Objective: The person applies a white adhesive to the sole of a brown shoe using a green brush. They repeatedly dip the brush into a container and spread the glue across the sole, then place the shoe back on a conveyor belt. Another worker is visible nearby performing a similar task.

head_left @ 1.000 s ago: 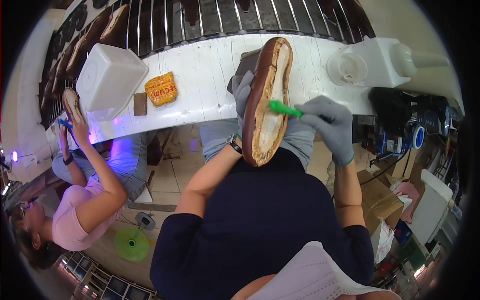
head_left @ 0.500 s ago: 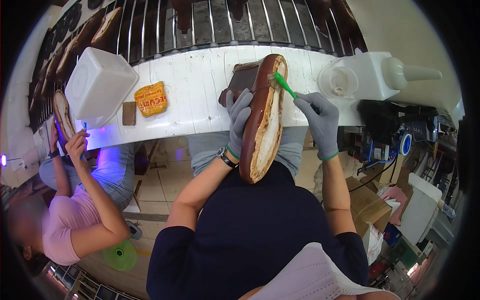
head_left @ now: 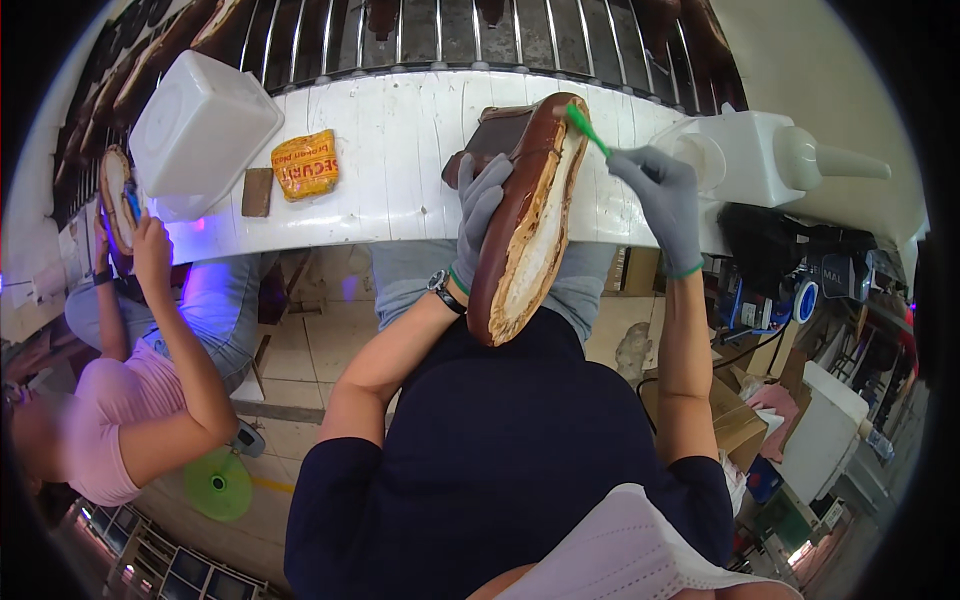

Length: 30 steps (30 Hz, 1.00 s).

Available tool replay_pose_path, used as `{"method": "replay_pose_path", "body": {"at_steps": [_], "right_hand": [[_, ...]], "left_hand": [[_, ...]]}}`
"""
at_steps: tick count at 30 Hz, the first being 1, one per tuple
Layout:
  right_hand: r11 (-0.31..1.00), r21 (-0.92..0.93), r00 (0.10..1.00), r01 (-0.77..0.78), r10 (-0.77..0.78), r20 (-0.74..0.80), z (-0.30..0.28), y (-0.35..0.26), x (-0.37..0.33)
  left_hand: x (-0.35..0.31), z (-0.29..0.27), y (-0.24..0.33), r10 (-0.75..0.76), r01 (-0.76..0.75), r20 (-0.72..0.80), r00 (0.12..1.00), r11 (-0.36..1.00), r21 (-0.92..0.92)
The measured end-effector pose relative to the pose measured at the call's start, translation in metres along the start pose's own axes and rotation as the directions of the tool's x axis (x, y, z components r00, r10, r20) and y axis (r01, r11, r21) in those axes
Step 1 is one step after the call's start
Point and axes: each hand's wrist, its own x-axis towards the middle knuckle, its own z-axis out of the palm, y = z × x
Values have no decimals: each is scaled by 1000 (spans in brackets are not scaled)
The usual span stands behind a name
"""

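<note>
A brown leather shoe (head_left: pixel 497 248) lies tilted on its side over the table's near edge, its pale, unsoled bottom facing right. My left hand (head_left: pixel 481 212), in a grey glove, is closed around the shoe's upper from the left. My right hand (head_left: pixel 660 205), also gloved in grey, pinches the handle of a green brush (head_left: pixel 589 131). The brush's head meets the edge of the sole at the toe, the shoe's far end. Part of the upper and the left thumb are hidden behind the shoe.
On the white table (head_left: pixel 390 150) stand a white plastic container (head_left: pixel 205 130), a yellow-wrapped block (head_left: pixel 306 165), a small brown block (head_left: pixel 257 192) and, right, a white jug-like container (head_left: pixel 745 155). A co-worker at left handles another shoe (head_left: pixel 117 200). Metal rollers (head_left: pixel 480 40) run behind.
My right hand and the brush have moved up and slightly right, further round the shoe's toe. The shoe is still in my left hand, turned slightly. The co-worker's hand has moved up.
</note>
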Motion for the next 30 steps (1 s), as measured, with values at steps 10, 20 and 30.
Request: {"method": "replay_pose_path", "body": {"at_steps": [10, 20, 30], "right_hand": [[997, 72, 995, -31, 38, -93, 6, -2, -2], [989, 150, 993, 4, -22, 118, 6, -35, -64], [865, 26, 817, 501, -483, 315, 9, -81, -100]], "left_hand": [[10, -12, 11, -2, -13, 153, 988, 995, 98], [23, -15, 16, 44, -72, 188, 981, 987, 145], [40, -6, 9, 174, -174, 2, 985, 984, -48]]}}
